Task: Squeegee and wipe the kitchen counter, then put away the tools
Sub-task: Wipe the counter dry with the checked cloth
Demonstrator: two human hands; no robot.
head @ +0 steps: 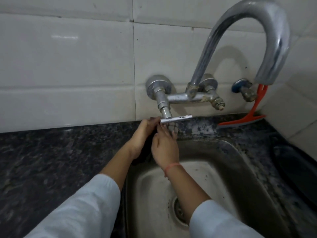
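Note:
Both my hands meet at the sink's back left corner, just under the tap's lever handle (176, 118). A dark cloth (147, 146) is pressed between them, mostly hidden. My left hand (143, 136) grips it from the left and my right hand (164, 146) closes on it from the right. An orange squeegee (245, 121) leans upright against the wall tiles at the back right, its grey blade resting on the dark granite counter (42, 152).
The steel sink (228, 162) lies below my hands, with its drain (178, 211) near the front. A tall curved chrome spout (267, 31) arches overhead at the right. A small side tap (245, 91) sticks out of the tiled wall. A dark object (298, 170) lies on the right counter.

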